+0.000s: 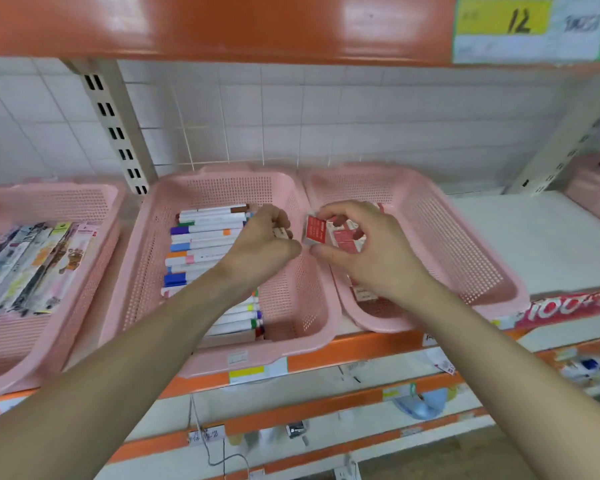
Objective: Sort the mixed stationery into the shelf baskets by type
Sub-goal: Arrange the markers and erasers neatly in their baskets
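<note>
- Right hand: over the right basket, at the end next to its neighbour. The grip is narrow, with thumb below and fingertips above pinching a small red packet.
- Red packet: held in the air just above the rims where the two baskets meet. It stands on edge with its printed red face turned towards the left hand. Its long axis runs roughly from the person to the back wall, slightly tilted. I judge it is held this way so the face can be read before it is dropped.
- Like packets: red and white, lying in the right basket under the hand, which is probably where the held one belongs.
- Left hand: over the middle basket, its grip curled round a small pale item. I cannot tell what kind of item it is.
- Markers: stacked flat in the middle basket with their long axes running left to right and coloured caps mostly at the left.
- Left basket: holds packaged pens laid on a slant.
- Shelf: white board carrying all three baskets side by side.
</note>
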Motion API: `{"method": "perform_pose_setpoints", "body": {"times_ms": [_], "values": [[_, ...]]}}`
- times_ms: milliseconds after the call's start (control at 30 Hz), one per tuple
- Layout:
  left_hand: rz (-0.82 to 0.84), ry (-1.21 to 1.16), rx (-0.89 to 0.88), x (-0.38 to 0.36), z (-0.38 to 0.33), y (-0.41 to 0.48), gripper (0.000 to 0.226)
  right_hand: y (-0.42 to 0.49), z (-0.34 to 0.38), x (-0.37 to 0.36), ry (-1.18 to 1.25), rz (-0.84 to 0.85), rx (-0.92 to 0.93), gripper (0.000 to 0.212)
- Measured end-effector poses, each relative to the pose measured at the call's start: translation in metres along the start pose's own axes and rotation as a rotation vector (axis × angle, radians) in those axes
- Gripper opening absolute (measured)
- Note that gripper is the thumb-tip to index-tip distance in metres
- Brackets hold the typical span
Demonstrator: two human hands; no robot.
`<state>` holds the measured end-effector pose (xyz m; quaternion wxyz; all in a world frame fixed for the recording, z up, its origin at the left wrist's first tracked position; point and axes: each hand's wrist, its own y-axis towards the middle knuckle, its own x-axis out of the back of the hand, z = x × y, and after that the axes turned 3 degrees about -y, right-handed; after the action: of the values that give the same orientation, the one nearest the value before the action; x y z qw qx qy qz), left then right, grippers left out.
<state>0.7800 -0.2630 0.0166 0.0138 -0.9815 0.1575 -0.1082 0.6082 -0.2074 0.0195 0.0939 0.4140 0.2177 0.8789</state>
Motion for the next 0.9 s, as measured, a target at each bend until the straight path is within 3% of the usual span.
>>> {"method": "perform_pose_setpoints", "body": {"times_ms": [200,467,700,900], "values": [[0.0,0.236,-0.085,-0.025,0.0,0.014,0.024,-0.002,-0.032,0.026,-0.063,-0.027,-0.122,0.038],[-0.013,0.327,-0.196,-0.065,-0.018,0.032,0.024,0.001,-0.09,0.061,-0.13,0.041,-0.192,0.041],[-0.177,0.455,-0.209,-0.115,-0.023,0.04,0.022,0.021,-0.149,0.088,-0.119,0.14,-0.06,0.035],[-0.227,0.675,-0.086,-0.149,-0.025,0.052,0.023,0.045,-0.179,0.088,-0.046,0.256,0.019,0.03]]}}
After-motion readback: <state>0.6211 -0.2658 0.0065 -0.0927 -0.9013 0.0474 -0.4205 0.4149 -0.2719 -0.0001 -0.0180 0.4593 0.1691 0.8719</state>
